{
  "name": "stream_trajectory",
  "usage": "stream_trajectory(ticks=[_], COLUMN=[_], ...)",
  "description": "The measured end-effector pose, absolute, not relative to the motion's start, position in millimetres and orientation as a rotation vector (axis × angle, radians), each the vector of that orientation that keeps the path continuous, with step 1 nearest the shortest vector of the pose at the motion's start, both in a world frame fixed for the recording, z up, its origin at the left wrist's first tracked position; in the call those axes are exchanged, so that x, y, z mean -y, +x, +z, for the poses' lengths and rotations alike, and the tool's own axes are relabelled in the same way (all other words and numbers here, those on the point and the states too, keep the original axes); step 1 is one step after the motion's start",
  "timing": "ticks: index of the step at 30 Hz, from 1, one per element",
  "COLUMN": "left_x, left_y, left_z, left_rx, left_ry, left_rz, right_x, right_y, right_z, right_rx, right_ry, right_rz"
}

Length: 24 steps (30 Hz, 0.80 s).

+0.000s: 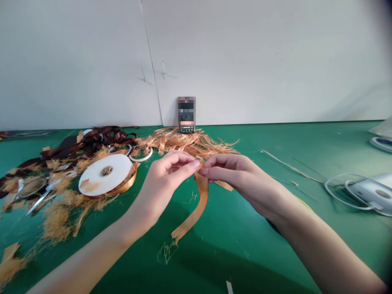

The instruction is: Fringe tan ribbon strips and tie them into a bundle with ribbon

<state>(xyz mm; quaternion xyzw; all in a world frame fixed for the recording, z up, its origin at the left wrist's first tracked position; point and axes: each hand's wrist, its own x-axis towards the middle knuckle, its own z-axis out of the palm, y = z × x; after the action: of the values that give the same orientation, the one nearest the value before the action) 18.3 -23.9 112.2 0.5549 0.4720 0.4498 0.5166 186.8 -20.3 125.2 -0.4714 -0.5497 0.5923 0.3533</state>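
Observation:
Both my hands meet near the middle of the view over a tan ribbon [199, 200]. My left hand [171, 173] pinches its upper end between thumb and fingers. Close beside it, my right hand [229, 169] pinches the same ribbon. One length hangs down toward me, curving left to a frayed end with loose threads [166, 252]. Part of the ribbon is hidden behind my fingers. Beyond my hands lies a heap of frayed tan ribbon strips [190, 143].
At left stand a white ribbon spool [105, 173], scissors [43, 198], dark brown ribbon [92, 143] and fluffy tan thread [56, 220]. A phone [186, 114] leans on the white wall [260, 61]. A pale device with a cable [373, 192] sits right on the green table [137, 253].

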Motion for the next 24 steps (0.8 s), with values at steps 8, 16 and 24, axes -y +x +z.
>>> stream_trajectory(ticks=[8, 16, 24], left_x=[22.6, 19.3, 16.6], left_y=[16.6, 17.4, 14.0], left_z=[108.2, 108.4, 107.5], left_rx=[-1.180, -1.187, -1.160], left_ry=[1.184, 1.293, 1.331], left_rz=[1.154, 1.035, 1.046], right_x=[17.4, 15.7, 14.6], right_y=[187.4, 185.5, 181.1], right_z=[122.7, 118.5, 116.0], right_rx=[1.433, 1.403, 1.378], right_ry=[-1.267, -1.249, -1.225], right_rz=[1.516, 1.522, 1.554])
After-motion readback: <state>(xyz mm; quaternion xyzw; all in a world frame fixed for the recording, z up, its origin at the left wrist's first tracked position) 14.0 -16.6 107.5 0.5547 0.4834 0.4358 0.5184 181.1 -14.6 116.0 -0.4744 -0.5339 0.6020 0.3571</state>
